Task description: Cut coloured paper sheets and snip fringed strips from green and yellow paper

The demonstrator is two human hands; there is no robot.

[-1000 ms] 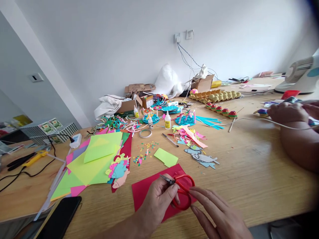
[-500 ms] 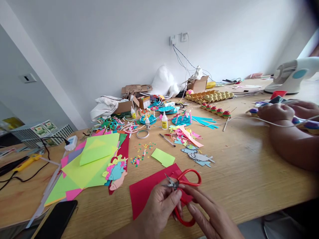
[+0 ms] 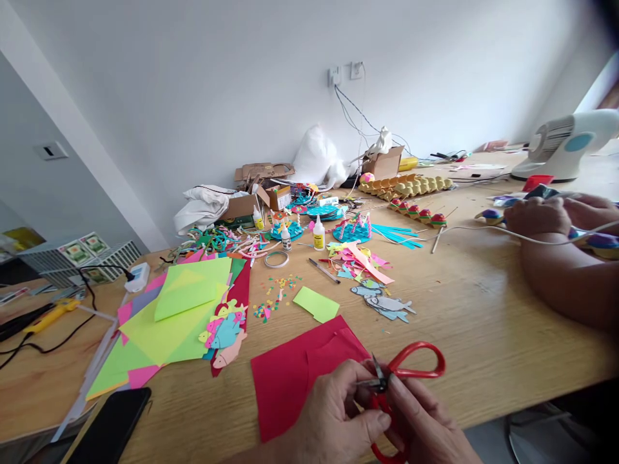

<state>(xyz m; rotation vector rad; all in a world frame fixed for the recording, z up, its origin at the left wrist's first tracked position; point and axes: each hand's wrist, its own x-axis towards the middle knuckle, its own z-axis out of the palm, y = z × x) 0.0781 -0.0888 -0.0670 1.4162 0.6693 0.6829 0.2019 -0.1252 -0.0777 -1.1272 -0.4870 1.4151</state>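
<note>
Scissors red-handled, grey-bladed, paper sheet deep red, tabletop brown, wood-grained, small card lime green, egg cartons dull yellow, phone black.

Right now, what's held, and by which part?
Red scissors: right hand grips near the pivot; left hand is at the blades, its exact hold unclear.

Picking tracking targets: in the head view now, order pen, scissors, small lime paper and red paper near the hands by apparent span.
1. Red paper, partly covered
2. Scissors, partly covered
3. Small lime paper
4. Pen
</note>
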